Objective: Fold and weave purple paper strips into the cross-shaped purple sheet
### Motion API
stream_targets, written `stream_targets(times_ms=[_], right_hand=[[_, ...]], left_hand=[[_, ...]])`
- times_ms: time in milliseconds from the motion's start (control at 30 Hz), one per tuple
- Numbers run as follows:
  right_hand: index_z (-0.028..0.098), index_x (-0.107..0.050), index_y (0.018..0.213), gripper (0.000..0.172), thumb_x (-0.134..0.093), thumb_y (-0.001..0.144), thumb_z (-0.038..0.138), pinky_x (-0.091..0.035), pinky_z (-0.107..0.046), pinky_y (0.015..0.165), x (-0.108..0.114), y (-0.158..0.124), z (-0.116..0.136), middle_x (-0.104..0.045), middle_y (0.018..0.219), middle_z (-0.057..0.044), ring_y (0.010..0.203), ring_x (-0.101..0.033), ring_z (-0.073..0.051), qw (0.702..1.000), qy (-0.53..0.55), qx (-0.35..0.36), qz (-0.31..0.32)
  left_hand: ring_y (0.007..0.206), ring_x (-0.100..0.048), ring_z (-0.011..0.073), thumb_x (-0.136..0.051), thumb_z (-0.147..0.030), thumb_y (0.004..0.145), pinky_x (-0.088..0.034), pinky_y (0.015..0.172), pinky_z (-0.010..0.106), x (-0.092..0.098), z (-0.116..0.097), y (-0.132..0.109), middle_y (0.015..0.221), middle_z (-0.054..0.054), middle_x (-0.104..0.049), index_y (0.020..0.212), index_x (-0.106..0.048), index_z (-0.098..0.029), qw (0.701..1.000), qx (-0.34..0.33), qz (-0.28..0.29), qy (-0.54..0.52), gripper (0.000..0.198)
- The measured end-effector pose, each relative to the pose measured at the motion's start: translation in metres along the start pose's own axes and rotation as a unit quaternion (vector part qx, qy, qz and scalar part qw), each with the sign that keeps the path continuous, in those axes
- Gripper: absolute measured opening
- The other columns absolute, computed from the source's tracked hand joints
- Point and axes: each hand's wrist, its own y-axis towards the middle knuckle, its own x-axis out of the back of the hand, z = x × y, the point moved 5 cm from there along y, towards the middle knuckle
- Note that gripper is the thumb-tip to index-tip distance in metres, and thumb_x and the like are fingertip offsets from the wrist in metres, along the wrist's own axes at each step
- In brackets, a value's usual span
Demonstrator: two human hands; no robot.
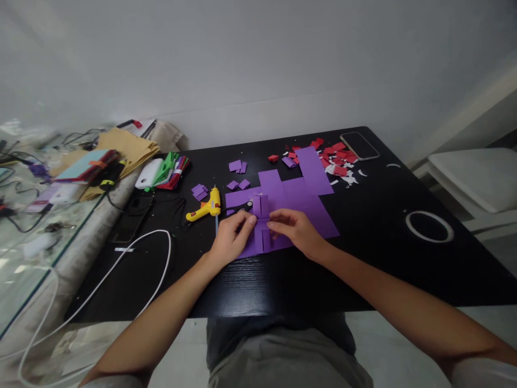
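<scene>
A small folded purple paper piece (261, 211) stands on a large purple paper sheet (301, 196) in the middle of the black table (363, 258). My left hand (231, 237) pinches the piece from its left side, fingers pressed together. From the right, my right hand (295, 230) has its fingertips closed on the same piece. A yellow glue gun (205, 209) lies just left of my left hand, its nozzle pointing toward me.
Small purple scraps (238, 167) lie beyond the sheet, and red and white scraps (337, 161) at the back right beside a phone (359, 145). A white tape ring (429, 226) lies at the right. Cables, coloured paper and clutter fill the left side.
</scene>
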Motion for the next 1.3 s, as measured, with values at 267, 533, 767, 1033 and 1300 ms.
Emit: stream_targets(times_ms=[267, 533, 767, 1033, 1300], right_hand=[[0.022, -0.073, 0.087, 0.026, -0.087, 0.067, 0.033, -0.057, -0.035, 0.07, 0.0002, -0.0013, -0.0009, -0.072, 0.079, 0.0, 0.067, -0.064, -0.015, 1.0, 0.003, -0.005, 0.001], [0.021, -0.073, 0.088, 0.033, -0.091, 0.062, 0.029, -0.058, -0.033, 0.07, 0.0007, 0.0006, -0.0036, -0.073, 0.082, 0.0, 0.072, -0.066, -0.016, 1.0, 0.017, -0.01, -0.01], [0.021, -0.072, 0.089, 0.032, -0.09, 0.063, 0.027, -0.057, -0.034, 0.07, 0.0043, 0.0012, -0.0022, -0.072, 0.08, 0.0, 0.071, -0.066, -0.016, 0.999, 0.002, 0.011, -0.033], [0.023, -0.071, 0.091, 0.032, -0.09, 0.066, 0.03, -0.057, -0.035, 0.08, 0.0009, 0.0011, -0.0042, -0.074, 0.087, -0.001, 0.083, -0.07, -0.018, 1.0, -0.001, 0.025, 0.004], [0.023, -0.072, 0.093, 0.032, -0.089, 0.068, 0.033, -0.054, -0.032, 0.072, -0.0021, -0.0016, 0.0023, -0.075, 0.085, 0.0, 0.079, -0.068, -0.017, 0.999, 0.02, 0.005, 0.032]], left_hand=[[0.059, -0.054, 0.0117, -0.047, -0.04, 0.105, -0.041, 0.062, 0.025, -0.0013, -0.0007, 0.0011, 0.065, 0.0, -0.06, 0.073, -0.059, -0.018, 1.0, 0.001, 0.007, 0.001, 0.041], [0.06, -0.054, 0.0119, -0.049, -0.043, 0.104, -0.043, 0.063, 0.025, -0.0034, 0.0027, 0.0008, 0.066, -0.001, -0.061, 0.075, -0.058, -0.018, 0.999, 0.028, 0.022, -0.036, 0.039], [0.063, -0.05, 0.0111, -0.061, -0.044, 0.097, -0.041, 0.062, 0.024, -0.0069, 0.0017, 0.0003, 0.068, -0.003, -0.056, 0.083, -0.06, -0.017, 0.996, 0.03, 0.048, -0.076, 0.03], [0.064, -0.048, 0.011, -0.066, -0.043, 0.093, -0.041, 0.061, 0.023, -0.0083, 0.0052, -0.0004, 0.07, -0.002, -0.055, 0.08, -0.061, -0.017, 0.991, 0.048, 0.054, -0.114, 0.029], [0.058, -0.05, 0.01, -0.07, -0.048, 0.09, -0.04, 0.056, 0.022, -0.0086, 0.0032, 0.001, 0.064, -0.003, -0.058, 0.079, -0.062, -0.017, 0.981, 0.077, 0.066, -0.165, 0.033]])
